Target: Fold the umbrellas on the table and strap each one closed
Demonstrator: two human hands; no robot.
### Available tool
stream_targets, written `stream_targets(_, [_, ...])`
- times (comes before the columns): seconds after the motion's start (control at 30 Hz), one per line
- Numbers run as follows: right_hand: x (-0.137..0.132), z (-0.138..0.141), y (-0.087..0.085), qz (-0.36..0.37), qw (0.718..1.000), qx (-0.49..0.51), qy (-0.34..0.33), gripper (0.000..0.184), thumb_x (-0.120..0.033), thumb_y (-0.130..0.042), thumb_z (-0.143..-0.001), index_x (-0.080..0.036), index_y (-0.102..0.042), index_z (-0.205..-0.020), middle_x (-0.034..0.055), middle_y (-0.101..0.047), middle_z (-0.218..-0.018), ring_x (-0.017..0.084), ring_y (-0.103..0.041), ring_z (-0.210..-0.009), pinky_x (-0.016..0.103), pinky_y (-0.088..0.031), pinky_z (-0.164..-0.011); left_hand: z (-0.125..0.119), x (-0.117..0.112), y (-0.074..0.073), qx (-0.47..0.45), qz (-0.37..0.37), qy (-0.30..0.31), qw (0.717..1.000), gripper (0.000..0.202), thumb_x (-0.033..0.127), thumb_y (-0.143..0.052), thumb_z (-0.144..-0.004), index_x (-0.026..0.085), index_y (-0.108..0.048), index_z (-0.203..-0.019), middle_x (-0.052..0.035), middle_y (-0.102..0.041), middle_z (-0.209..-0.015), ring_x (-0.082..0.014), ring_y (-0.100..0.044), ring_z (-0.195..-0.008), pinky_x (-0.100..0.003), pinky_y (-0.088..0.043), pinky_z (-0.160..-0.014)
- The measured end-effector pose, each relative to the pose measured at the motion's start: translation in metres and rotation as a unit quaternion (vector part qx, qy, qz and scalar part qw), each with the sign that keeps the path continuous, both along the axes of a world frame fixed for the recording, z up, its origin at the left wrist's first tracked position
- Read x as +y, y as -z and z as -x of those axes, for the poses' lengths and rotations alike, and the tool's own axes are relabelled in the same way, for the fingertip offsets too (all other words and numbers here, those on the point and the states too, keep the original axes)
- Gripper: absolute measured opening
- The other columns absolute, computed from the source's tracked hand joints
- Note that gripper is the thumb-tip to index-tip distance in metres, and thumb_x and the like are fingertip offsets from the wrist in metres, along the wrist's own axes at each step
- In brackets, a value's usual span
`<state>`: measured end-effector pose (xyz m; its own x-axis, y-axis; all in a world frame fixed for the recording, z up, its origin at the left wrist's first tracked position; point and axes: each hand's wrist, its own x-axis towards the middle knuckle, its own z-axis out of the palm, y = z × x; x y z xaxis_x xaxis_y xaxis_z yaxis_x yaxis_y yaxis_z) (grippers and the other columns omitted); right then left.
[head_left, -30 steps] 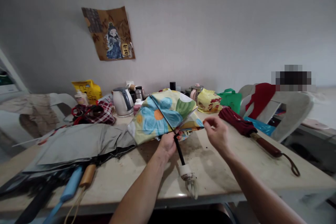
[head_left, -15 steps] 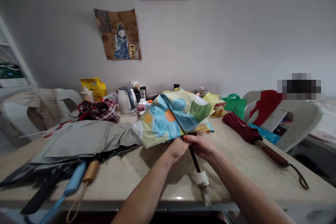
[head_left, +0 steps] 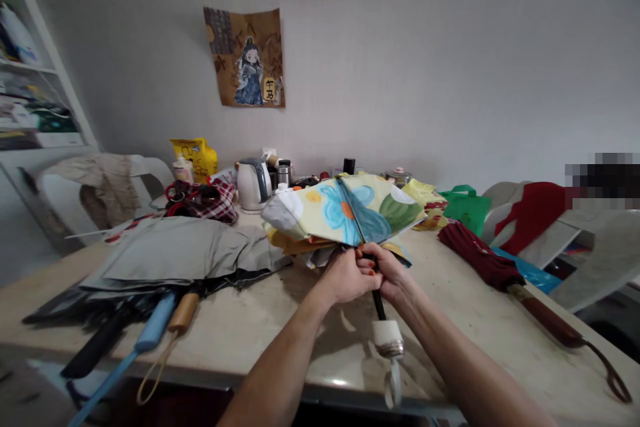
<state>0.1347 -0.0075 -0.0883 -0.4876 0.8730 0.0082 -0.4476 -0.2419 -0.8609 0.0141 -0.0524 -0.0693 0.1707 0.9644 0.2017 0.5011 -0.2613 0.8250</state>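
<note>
A folded floral umbrella [head_left: 345,207], pale yellow with blue and green print, lies before me with its canopy loosely gathered. My left hand [head_left: 349,275] is closed around its black shaft just below the canopy. Right beside it, my right hand [head_left: 390,273] grips the same shaft, the fingers of both hands touching. Toward me the shaft ends in a white handle [head_left: 388,337] with a hanging strap. To the left rests a grey umbrella [head_left: 165,257] among others with blue, wooden and black handles. On the right lies a dark red umbrella [head_left: 477,253] with a brown handle.
On the beige table [head_left: 290,327], a white kettle [head_left: 253,183], a plaid cloth [head_left: 220,200], a yellow bag [head_left: 200,159] and a green bag [head_left: 467,207] stand toward the back. White chairs flank both ends. Part of a person shows blurred at far right.
Both hands have shifted slightly down the shaft and closed more fully around it. The canopy has flattened and its lower folds show more. The view has swung a little left.
</note>
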Motion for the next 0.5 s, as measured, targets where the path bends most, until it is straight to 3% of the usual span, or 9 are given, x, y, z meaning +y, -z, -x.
stream_targets(0.07, [0.008,0.0,-0.003,0.019,0.999,0.031,-0.04,0.021,-0.022,-0.067,-0.067,-0.016,-0.049,-0.059,-0.01,-0.034,-0.041,0.002,-0.025,-0.034,0.012,-0.028,-0.031,0.006,0.003,-0.002,-0.079,-0.016,0.033,0.996,0.039,0.021,-0.076,-0.06,0.013,-0.062,-0.096,-0.0089,-0.072,-0.09,-0.0208,-0.067,-0.079,-0.026,-0.051,-0.066])
stream_targets(0.13, [0.012,-0.004,-0.004,0.029,0.995,0.063,-0.065,0.02,-0.021,-0.067,-0.068,-0.015,-0.049,-0.062,-0.0115,-0.031,-0.042,0.0,-0.019,-0.034,0.009,-0.025,-0.03,0.014,0.008,-0.001,-0.155,-0.028,0.105,0.982,0.047,0.026,-0.079,-0.06,0.012,-0.062,-0.102,-0.0101,-0.071,-0.099,-0.021,-0.066,-0.086,-0.025,-0.051,-0.07])
stream_targets(0.2, [0.014,-0.011,-0.003,0.033,0.992,0.096,-0.072,0.02,-0.019,-0.067,-0.07,-0.016,-0.048,-0.065,-0.0117,-0.033,-0.045,0.0,-0.018,-0.035,0.006,-0.024,-0.03,0.019,0.013,0.0,-0.204,-0.037,0.145,0.967,0.038,0.035,-0.075,-0.068,0.013,-0.066,-0.097,-0.0095,-0.071,-0.096,-0.0198,-0.066,-0.083,-0.024,-0.05,-0.068])
stream_targets(0.27, [0.013,-0.017,0.001,0.048,0.985,0.142,-0.089,0.021,-0.017,-0.066,-0.074,-0.017,-0.046,-0.068,-0.0109,-0.036,-0.049,0.0,-0.021,-0.037,0.005,-0.026,-0.031,0.02,0.016,0.002,-0.216,-0.06,0.07,0.972,0.03,0.043,-0.067,-0.077,0.013,-0.068,-0.078,-0.008,-0.071,-0.077,-0.0164,-0.063,-0.067,-0.023,-0.046,-0.06])
stream_targets(0.37, [0.008,-0.022,0.007,0.091,0.964,0.215,-0.129,0.02,-0.014,-0.064,-0.079,-0.017,-0.046,-0.072,-0.0088,-0.041,-0.054,0.001,-0.027,-0.039,0.006,-0.031,-0.032,0.016,0.018,0.003,-0.221,-0.139,-0.115,0.958,0.031,0.043,-0.064,-0.08,0.016,-0.064,-0.065,-0.0056,-0.066,-0.062,-0.0145,-0.058,-0.055,-0.024,-0.043,-0.056])
stream_targets(0.43, [0.005,-0.019,0.011,0.108,0.957,0.235,-0.13,0.018,-0.012,-0.064,-0.079,-0.016,-0.047,-0.073,-0.0064,-0.046,-0.059,0.001,-0.032,-0.041,0.007,-0.033,-0.033,0.011,0.017,0.004,-0.231,-0.179,-0.15,0.944,0.023,0.038,-0.067,-0.08,0.017,-0.066,-0.071,-0.0065,-0.069,-0.068,-0.0161,-0.061,-0.061,-0.024,-0.045,-0.061])
stream_targets(0.5, [0.002,-0.014,0.013,0.11,0.96,0.231,-0.111,0.017,-0.01,-0.066,-0.075,-0.014,-0.05,-0.076,-0.0037,-0.05,-0.063,0.001,-0.037,-0.045,0.006,-0.033,-0.034,0.005,0.014,0.006,-0.222,-0.187,-0.135,0.948,0.015,0.031,-0.066,-0.08,0.017,-0.07,-0.078,-0.0076,-0.072,-0.075,-0.0177,-0.064,-0.066,-0.026,-0.047,-0.065])
